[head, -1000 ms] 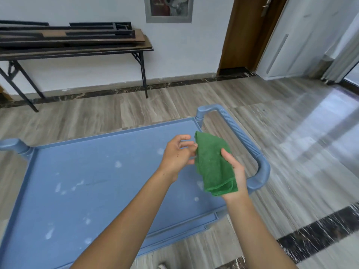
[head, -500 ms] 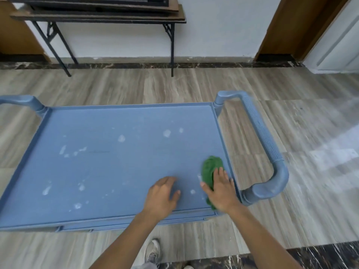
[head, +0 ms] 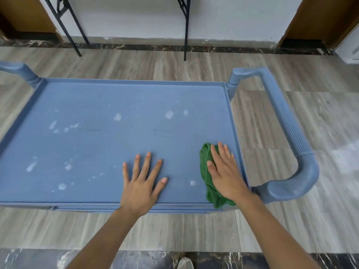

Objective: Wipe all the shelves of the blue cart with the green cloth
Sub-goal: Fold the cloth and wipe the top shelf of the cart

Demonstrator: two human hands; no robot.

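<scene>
The green cloth, held up between both hands a second ago, now lies at the near right corner of the top shelf of the blue cart; the right hand presses it flat, grip released; the left hand rests spread beside it, grip also released; white smears remain, so wiping is only starting.

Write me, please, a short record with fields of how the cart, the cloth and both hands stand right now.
cart: blue, top shelf in view, lower shelves hidden
cloth: green, bunched, on the shelf's right end near the front edge
right hand: flat on the cloth, fingers straight, pressing it down
left hand: flat on the bare shelf, fingers spread, left of the cloth
marks: white spots scattered over the shelf, not yet wiped
</scene>
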